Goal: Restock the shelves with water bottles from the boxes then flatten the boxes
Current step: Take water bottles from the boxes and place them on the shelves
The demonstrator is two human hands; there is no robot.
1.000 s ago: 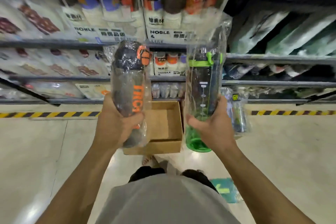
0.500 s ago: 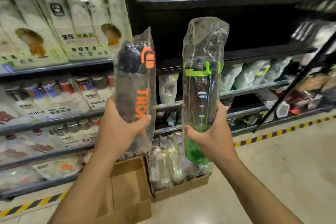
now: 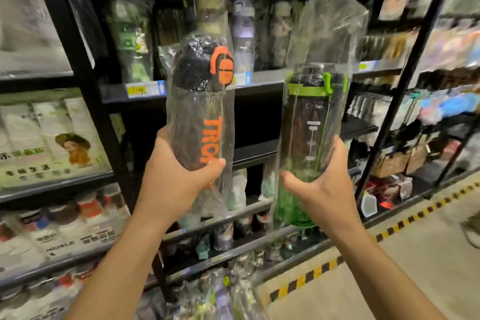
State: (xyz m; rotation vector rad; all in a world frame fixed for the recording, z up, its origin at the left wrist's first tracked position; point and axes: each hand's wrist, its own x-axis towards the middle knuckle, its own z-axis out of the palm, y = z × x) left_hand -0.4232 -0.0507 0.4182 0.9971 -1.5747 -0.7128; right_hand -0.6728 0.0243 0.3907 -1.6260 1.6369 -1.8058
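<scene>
Left hand (image 3: 176,182) grips the lower body of the black-and-orange bottle (image 3: 200,122), bagged in clear plastic, upright before the black shelf unit (image 3: 259,87). Right hand (image 3: 324,184) grips the green bagged bottle (image 3: 309,143), upright, to the right of the first, apart, also before the unit.

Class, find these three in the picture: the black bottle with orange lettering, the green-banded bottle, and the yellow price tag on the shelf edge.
Black plastic-wrapped bottle with orange lettering (image 3: 197,125): head view, mid body.
Green-banded clear bottle in plastic wrap (image 3: 309,122): head view, mid body.
Yellow price tag (image 3: 137,90): head view, tag centre.
</scene>
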